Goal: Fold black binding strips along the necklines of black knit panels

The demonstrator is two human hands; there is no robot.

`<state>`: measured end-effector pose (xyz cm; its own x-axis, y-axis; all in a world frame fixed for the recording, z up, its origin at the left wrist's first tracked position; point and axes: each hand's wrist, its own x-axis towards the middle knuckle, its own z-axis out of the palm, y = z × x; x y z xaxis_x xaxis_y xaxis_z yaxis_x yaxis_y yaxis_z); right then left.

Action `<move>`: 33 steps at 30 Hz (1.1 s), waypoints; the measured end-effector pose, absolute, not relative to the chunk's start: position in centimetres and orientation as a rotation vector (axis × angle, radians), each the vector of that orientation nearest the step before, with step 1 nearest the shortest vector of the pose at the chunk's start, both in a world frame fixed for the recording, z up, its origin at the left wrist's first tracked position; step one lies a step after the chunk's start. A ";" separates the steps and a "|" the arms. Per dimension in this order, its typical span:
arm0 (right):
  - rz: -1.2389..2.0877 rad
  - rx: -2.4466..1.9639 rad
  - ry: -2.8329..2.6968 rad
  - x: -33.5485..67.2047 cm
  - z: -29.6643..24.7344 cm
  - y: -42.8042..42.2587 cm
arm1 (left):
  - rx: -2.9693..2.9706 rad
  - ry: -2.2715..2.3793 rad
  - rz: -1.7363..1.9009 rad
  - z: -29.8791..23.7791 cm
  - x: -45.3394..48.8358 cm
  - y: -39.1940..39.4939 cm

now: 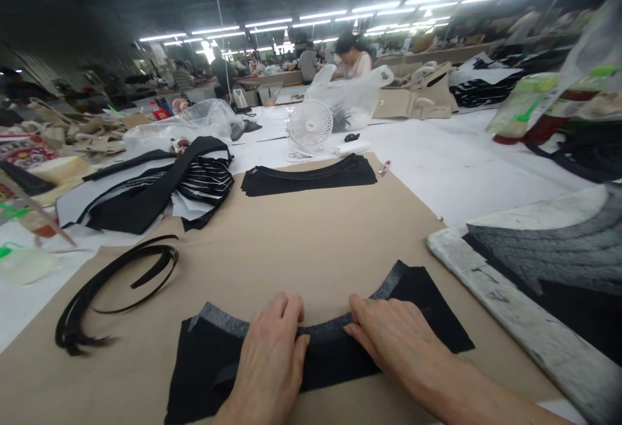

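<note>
A black fabric piece (335, 363) with a curved upper edge lies in front of me on brown paper. A speckled grey band (223, 320) runs along that curve. My left hand (272, 350) is closed at the left-middle of the curve, thumb and fingers on the edge. To its right, my right hand (393, 334) pinches the same edge between thumb and fingers. Between the two hands a short stretch of the edge shows. Both palms hide parts of the fabric.
Brown paper (214, 243) covers the table. Further back lies a stack of curved black pieces (311, 182). Black strips (72, 308) curl at left, near a black-and-white fabric bundle (140, 198). A pale board (466, 269) holds grey-coated pieces at right. A white fan (311, 126) stands behind.
</note>
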<state>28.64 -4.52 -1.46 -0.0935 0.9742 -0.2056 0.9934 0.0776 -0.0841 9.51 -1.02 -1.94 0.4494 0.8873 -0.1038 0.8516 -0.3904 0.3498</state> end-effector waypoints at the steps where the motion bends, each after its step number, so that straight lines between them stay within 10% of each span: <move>1: -0.283 2.061 2.245 28.7 -1.6 -4.6 | 2.499 1.393 0.239 -2.2 9.5 -1.2; 10: -0.053 2.091 2.362 29.5 -4.0 -5.4 | 3.355 0.580 0.502 -6.3 9.6 -1.9; 33: -0.566 2.030 2.322 33.7 1.8 -3.2 | 3.320 0.920 0.659 -7.9 11.3 -4.3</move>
<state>33.73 -3.21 1.76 -0.1621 0.9577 -0.2377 0.9598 0.0970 -0.2635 11.28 -4.30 -7.91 0.7987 0.4127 0.4379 0.5472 -0.8008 -0.2434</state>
